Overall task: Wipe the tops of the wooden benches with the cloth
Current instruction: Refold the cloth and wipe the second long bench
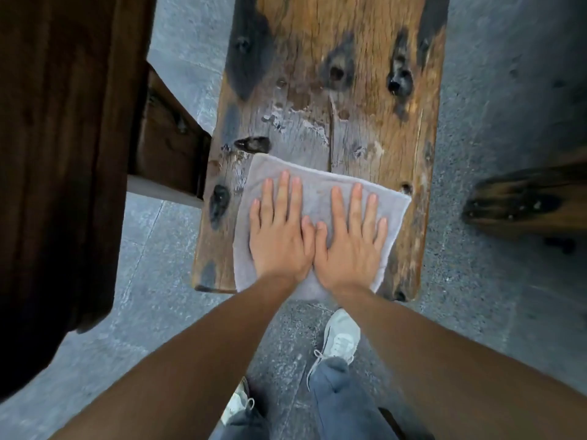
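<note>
A pale grey folded cloth point(317, 198) lies flat at the near end of a weathered, knotted wooden bench point(359, 100), mid-frame. The left hand point(279, 236) and right hand point(352, 242) press it side by side, fingers straight and spread.

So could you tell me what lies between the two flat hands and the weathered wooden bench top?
Only the folded grey cloth, in the head view.

Soft, even daylight without hard shadows; wet sheen on the bench point(365, 100). Wide-angle bending and slight blur at the edges; left side dark.
</note>
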